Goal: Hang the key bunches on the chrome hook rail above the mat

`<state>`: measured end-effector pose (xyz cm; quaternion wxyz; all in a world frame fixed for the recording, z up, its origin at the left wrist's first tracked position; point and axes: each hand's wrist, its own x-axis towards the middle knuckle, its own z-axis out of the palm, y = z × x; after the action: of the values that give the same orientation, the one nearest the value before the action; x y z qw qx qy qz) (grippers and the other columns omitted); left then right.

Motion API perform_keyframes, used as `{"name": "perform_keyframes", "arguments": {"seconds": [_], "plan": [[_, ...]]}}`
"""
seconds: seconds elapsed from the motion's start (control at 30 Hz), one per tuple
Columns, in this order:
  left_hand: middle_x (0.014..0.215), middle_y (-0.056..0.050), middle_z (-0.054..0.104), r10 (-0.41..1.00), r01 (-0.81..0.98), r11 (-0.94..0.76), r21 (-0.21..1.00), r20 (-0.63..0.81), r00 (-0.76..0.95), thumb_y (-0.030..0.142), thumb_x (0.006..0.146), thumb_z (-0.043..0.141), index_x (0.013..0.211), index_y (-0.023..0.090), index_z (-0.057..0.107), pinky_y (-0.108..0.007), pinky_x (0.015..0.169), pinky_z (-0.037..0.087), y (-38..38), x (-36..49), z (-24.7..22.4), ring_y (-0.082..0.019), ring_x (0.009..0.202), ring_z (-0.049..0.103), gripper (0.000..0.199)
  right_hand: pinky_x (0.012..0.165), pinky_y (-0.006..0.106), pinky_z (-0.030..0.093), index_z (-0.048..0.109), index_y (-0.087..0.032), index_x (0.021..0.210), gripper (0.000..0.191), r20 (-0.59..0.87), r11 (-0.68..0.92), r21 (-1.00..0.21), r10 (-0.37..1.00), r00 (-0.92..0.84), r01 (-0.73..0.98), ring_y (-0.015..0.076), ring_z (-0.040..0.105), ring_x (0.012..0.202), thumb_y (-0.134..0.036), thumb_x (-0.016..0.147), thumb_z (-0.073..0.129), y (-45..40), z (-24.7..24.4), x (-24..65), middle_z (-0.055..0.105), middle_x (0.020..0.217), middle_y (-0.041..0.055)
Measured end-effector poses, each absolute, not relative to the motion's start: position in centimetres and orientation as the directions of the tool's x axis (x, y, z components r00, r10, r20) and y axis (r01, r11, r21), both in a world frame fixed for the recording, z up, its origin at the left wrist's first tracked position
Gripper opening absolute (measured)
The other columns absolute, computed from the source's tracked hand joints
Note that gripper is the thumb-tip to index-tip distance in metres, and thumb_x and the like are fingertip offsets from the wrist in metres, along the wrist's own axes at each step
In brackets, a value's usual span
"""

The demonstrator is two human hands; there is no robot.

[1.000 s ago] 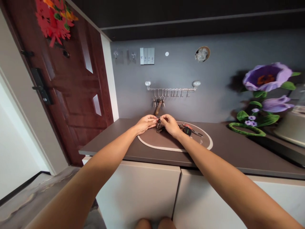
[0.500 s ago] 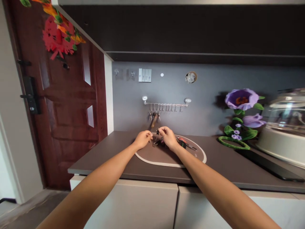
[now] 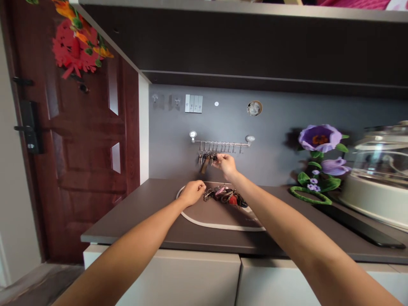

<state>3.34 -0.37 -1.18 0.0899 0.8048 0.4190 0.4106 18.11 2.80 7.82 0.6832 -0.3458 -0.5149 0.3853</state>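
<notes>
My right hand (image 3: pixel 225 165) is raised to the hook rail (image 3: pixel 223 143) on the grey wall, its fingers pinched on a small bunch of keys (image 3: pixel 214 158) just below the hooks. Beside it, several hanging keys (image 3: pixel 200 159) and a brown strap (image 3: pixel 205 165) are on the left hooks. My left hand (image 3: pixel 193 192) is low over the brown mat (image 3: pixel 204 214), its fingers curled closed; what they hold, if anything, is hidden. Just right of it lies a pile of keys and keychains (image 3: pixel 226 195), with pink, brown and red pieces. My right forearm hides part of the mat.
A purple fabric flower (image 3: pixel 319 138) stands at the right, near a clear-domed white appliance (image 3: pixel 376 187) and a black flat slab (image 3: pixel 360 226). A dark shelf (image 3: pixel 242 46) overhangs the counter (image 3: pixel 127 216). A red-brown door (image 3: pixel 92 170) is at the left.
My right hand has risen from above the mat to the hook rail, carrying the keys. The left hand stays low near the mat. The view has shifted slightly.
</notes>
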Motion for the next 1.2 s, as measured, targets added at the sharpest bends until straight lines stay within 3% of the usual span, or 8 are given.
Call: {"name": "perform_keyframes", "arguments": {"seconds": [0.33,0.63,1.03,1.2], "plan": [[0.067,-0.002,0.063,0.745,0.589,-0.638,0.497,0.591,0.308,0.025,0.076,0.041,0.071,0.016,0.060,-0.021,0.058,0.039,0.0,3.5,-1.4,-0.011,0.061,0.054,0.022,0.050,0.020,0.051,0.047,-0.015,0.066,0.013,0.354,0.421,-0.893,0.873,0.335,-0.155,0.0056,0.049,0.046,-0.012,0.078,0.046,6.1,10.3,16.9,0.048,0.049,-0.0041],[0.068,-0.002,0.063,0.743,0.593,-0.641,0.488,0.589,0.319,0.028,0.077,0.040,0.071,0.016,0.059,-0.022,0.059,0.040,0.1,3.4,-1.4,-0.012,0.062,0.055,0.023,0.049,0.024,0.051,0.048,-0.013,0.062,0.015,0.316,0.399,-0.910,0.844,0.434,-0.114,0.0076,0.053,0.048,-0.013,0.077,0.047,7.9,10.1,16.5,0.049,0.056,-0.0014],[0.065,-0.001,0.063,0.779,0.551,-0.613,0.566,0.549,0.303,0.025,0.075,0.042,0.068,0.016,0.058,-0.021,0.056,0.039,-0.2,3.5,-1.1,-0.011,0.058,0.054,0.020,0.048,0.021,0.049,0.050,-0.015,0.065,0.009,0.323,0.402,-0.904,0.865,0.385,-0.144,0.0072,0.053,0.049,-0.016,0.074,0.050,8.7,8.5,16.8,0.052,0.055,-0.0022],[0.065,-0.001,0.064,0.787,0.544,-0.605,0.582,0.541,0.296,0.025,0.075,0.042,0.070,0.016,0.058,-0.021,0.057,0.040,-0.1,3.4,-1.2,-0.011,0.059,0.055,0.019,0.050,0.018,0.046,0.052,-0.015,0.066,0.008,0.384,0.438,-0.897,0.834,0.397,-0.053,0.0064,0.051,0.050,-0.020,0.071,0.054,9.2,7.6,17.2,0.052,0.053,-0.0035]]}}
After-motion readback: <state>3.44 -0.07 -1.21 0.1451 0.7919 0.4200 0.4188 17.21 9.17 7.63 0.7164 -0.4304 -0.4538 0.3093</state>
